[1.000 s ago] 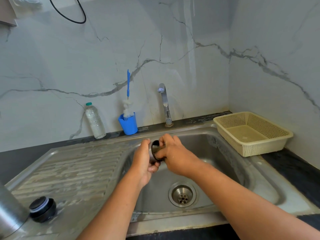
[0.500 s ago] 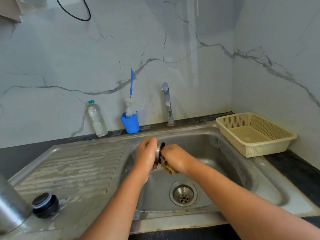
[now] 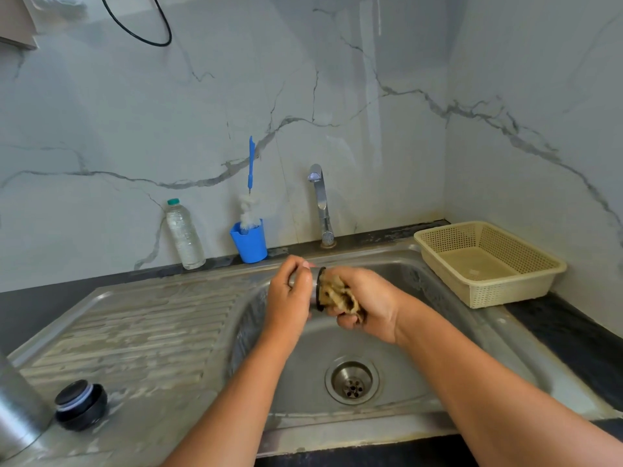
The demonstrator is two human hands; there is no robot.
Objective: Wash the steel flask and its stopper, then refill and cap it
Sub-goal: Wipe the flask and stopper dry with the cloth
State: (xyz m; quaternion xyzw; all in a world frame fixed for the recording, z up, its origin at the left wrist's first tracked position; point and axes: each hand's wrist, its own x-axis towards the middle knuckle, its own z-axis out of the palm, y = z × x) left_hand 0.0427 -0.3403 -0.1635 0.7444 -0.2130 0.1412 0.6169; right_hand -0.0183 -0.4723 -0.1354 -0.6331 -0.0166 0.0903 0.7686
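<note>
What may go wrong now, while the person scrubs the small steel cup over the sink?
The steel cup looks wet; the left hand grips one end while the right hand presses the scrubber against it, so it might slip into the sink. The black stopper lies near the front of the drainboard, beside the flask; an arm might knock it off.

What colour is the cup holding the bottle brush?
The cup is blue, clearest in the head view.
</note>
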